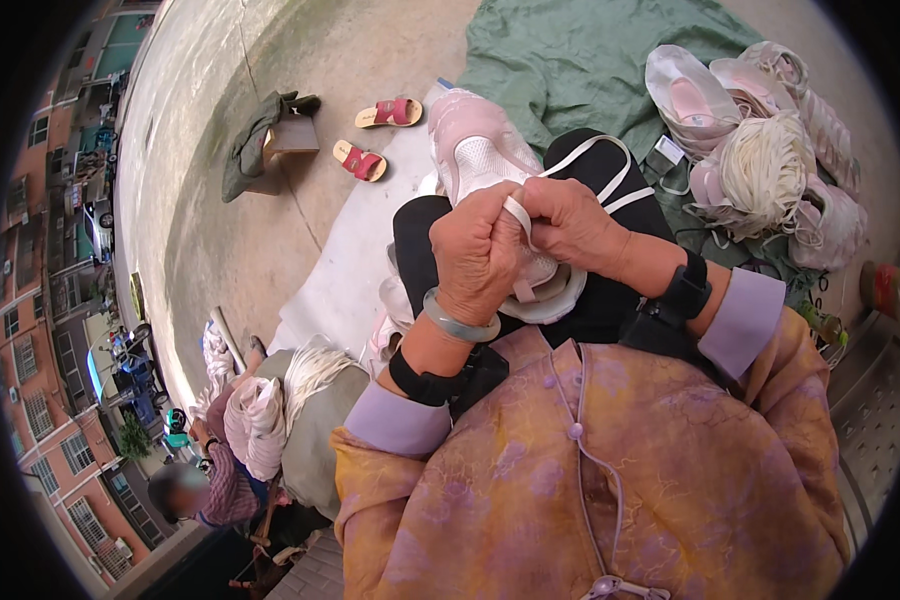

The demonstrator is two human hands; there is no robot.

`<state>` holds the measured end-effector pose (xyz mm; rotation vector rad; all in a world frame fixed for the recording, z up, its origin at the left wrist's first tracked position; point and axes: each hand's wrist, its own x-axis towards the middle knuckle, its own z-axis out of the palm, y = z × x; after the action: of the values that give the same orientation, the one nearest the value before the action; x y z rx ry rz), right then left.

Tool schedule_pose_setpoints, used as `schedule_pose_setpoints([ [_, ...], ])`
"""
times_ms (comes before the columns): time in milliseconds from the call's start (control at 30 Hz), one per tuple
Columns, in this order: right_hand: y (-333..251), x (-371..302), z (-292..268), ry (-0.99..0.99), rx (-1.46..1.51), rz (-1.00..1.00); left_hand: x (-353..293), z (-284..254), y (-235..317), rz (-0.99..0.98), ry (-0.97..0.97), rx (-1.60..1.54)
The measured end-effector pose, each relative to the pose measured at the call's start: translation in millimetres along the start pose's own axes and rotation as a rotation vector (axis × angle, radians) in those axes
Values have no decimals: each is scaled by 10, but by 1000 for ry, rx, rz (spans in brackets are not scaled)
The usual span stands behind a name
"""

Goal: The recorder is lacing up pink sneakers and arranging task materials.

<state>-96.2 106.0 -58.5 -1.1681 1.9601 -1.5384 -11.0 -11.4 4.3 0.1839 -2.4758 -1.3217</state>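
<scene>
A pink and white sneaker (pixel 475 145) rests across my lap, its toe pointing away from me. Over its opening, my left hand (pixel 478 245) and my right hand (pixel 575 222) are close together with bent, pinching fingers. Between them a white shoelace (pixel 517 212) is gripped, forming a small loop at my left fingers. From my right hand a long stretch of lace (pixel 618 165) curves out over my dark trouser leg. My hands hide the middle of the shoe and the eyelets there.
At the right, several pink and white shoes (pixel 685 100) and a bundle of white laces (pixel 768 170) lie on a green cloth (pixel 570 60). Red slippers (pixel 365 160) and a small wooden stool (pixel 292 135) stand ahead. Another person (pixel 225 490) sits at the left beside more laces (pixel 320 380).
</scene>
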Motion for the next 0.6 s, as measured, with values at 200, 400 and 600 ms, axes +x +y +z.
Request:
schedule_pose_setpoints([
  [200,-132,-88,-100,20,-88,114,-123,-134,-26,38,42,309],
  [400,-23,-106,-82,43,-217,-61,-388,-116,-108,177,-7,633],
  [600,31,-38,6,1,-54,130,-419,-46,-301,-46,35,332],
])
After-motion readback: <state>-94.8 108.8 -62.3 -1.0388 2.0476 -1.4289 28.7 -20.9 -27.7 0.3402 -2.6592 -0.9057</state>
